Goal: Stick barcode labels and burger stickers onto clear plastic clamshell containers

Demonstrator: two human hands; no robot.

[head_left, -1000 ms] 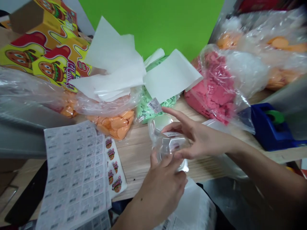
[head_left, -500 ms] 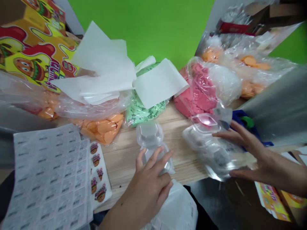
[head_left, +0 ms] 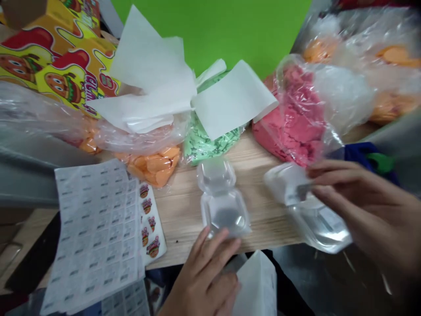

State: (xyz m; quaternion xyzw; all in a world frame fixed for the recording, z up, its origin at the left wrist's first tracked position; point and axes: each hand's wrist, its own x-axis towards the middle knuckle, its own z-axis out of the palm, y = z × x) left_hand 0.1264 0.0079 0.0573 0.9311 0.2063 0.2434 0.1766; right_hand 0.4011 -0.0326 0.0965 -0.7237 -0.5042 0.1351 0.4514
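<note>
A clear plastic clamshell container (head_left: 222,199) lies open on the wooden table (head_left: 184,210), lid part pointing away from me. My left hand (head_left: 205,278) rests at the table's front edge just below it, fingers loosely curled and touching its near rim. My right hand (head_left: 358,204) is at the right, fingers pinched on a clear plastic bag of more containers (head_left: 309,210), which hangs over the table's edge. The right hand is blurred by motion.
Bags of orange pieces (head_left: 154,164), green pieces (head_left: 205,140) and pink pieces (head_left: 292,123) line the back, with white backing papers (head_left: 154,87) on top. Sticker sheets (head_left: 95,228) lie at left, yellow burger boxes (head_left: 62,66) behind. A blue tape dispenser (head_left: 368,158) stands at right.
My left hand slid back off the clamshell, which now lies open and uncovered. My right hand moved from the barcode sticker over to the bag of containers and pinched its top.
</note>
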